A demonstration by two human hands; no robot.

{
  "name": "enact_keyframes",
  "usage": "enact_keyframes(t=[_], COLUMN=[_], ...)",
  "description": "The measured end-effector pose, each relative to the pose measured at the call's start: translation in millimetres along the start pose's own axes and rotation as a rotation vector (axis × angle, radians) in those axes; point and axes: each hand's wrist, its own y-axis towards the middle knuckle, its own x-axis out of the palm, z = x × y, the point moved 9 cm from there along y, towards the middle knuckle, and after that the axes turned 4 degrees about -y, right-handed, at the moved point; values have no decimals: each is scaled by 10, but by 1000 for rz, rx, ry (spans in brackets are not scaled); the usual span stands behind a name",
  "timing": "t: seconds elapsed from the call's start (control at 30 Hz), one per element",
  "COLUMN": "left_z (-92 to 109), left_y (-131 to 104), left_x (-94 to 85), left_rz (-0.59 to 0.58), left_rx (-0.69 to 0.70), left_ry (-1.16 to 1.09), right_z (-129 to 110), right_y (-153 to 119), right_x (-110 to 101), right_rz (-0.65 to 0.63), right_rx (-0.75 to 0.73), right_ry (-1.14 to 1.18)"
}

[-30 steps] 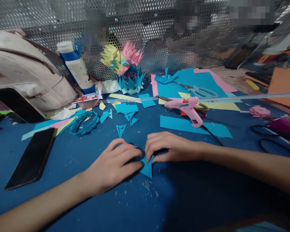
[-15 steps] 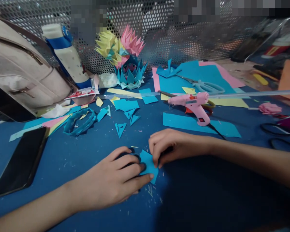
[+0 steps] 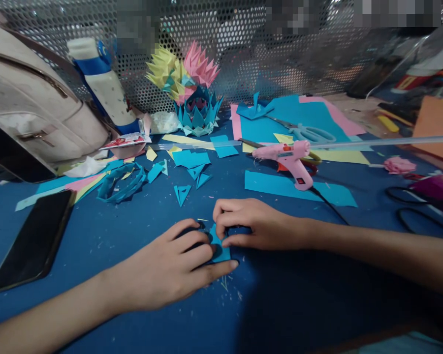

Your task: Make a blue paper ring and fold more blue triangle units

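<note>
A small piece of blue paper (image 3: 220,252) lies on the blue tabletop between my two hands, partly covered by their fingers. My left hand (image 3: 179,268) presses on its left side, fingers curled over it and thumb stretched along the near edge. Something dark shows between those fingers, but I cannot make it out. From the right, my right hand (image 3: 249,223) pinches the paper at its upper right edge. Just beyond lie small folded blue triangles (image 3: 182,193) and a cut blue piece (image 3: 192,158).
A pink glue gun (image 3: 290,158) rests over a blue paper strip (image 3: 339,192). Behind are scissors (image 3: 312,132) on blue sheets and folded-paper flowers (image 3: 199,112). On the left stand a bottle (image 3: 109,93), a bag (image 3: 70,125) and a phone (image 3: 33,241).
My right hand has moved left with the paper's right edge, and the paper looks folded over and smaller. My left hand stays almost in place. The view has shifted slightly.
</note>
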Motion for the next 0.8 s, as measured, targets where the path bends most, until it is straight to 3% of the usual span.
enact_keyframes(t=[0.8], left_z=[-12], left_y=[22], left_x=[-17], left_rz=[1], left_rx=[-15], left_ry=[-33], right_z=[-53], right_y=[-12], right_x=[75], right_rz=[11], right_rx=[-29], right_ry=[-182])
